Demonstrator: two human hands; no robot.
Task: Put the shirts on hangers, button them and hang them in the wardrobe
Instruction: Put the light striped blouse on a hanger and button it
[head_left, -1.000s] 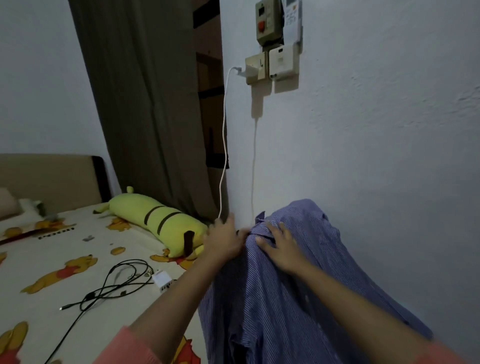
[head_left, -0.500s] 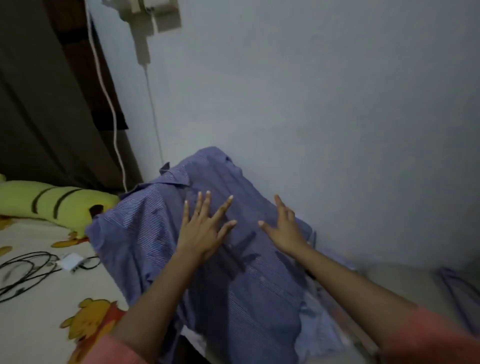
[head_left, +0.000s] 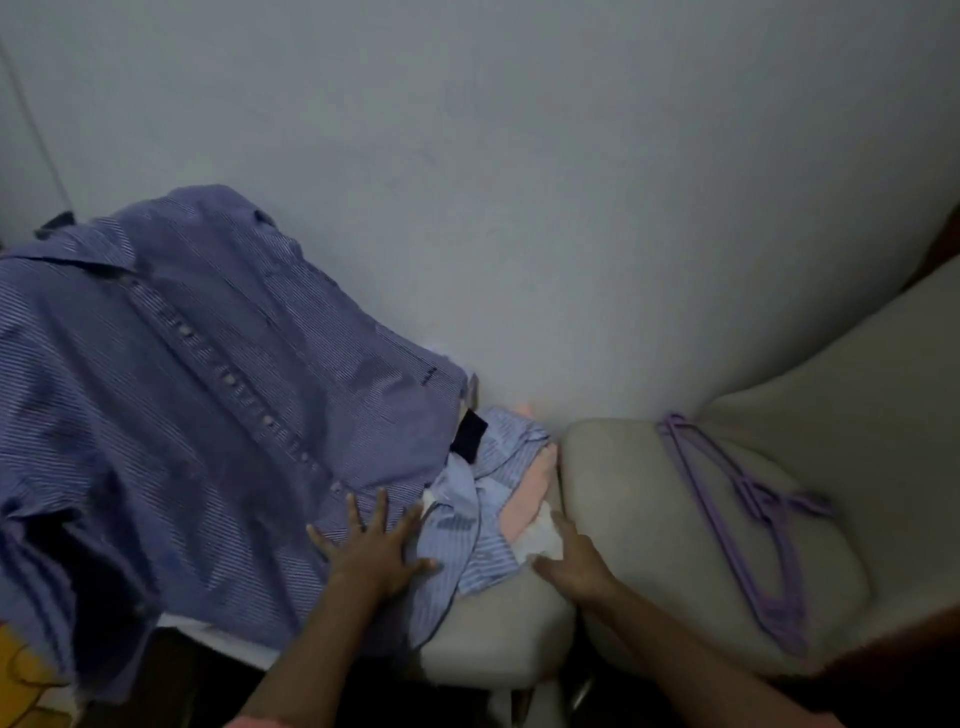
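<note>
The left hand (head_left: 375, 551) lies flat, palm down, on the lower hem of the dark blue striped shirt (head_left: 197, 395), its fingers straight and fanned apart, the thumb stretched toward the right; it presses the cloth and clasps nothing. The forearm runs down and to the left out of the bottom of the picture, where a strip of pink sleeve (head_left: 260, 722) shows. The right hand (head_left: 571, 558) reaches forward beside it, fingers relaxed and only slightly bent, the fingertips (head_left: 558, 519) touching a white scrap of cloth (head_left: 540, 540) at the edge of a small heap of clothes; it holds nothing either (whether the thumb rests on the cloth I cannot tell, the picture being blurred). The heap holds a lighter blue striped shirt (head_left: 488, 493) and a pale pink garment (head_left: 532, 480), wedged between the dark shirt and a beige cushion (head_left: 649, 545). The dark shirt is spread front up, its buttoned placket running diagonally from the collar at upper left down to the left hand. On the cushion, well apart from both hands, lie purple hangers (head_left: 737, 519). A grey-white wall (head_left: 519, 182) rises behind everything.
</note>
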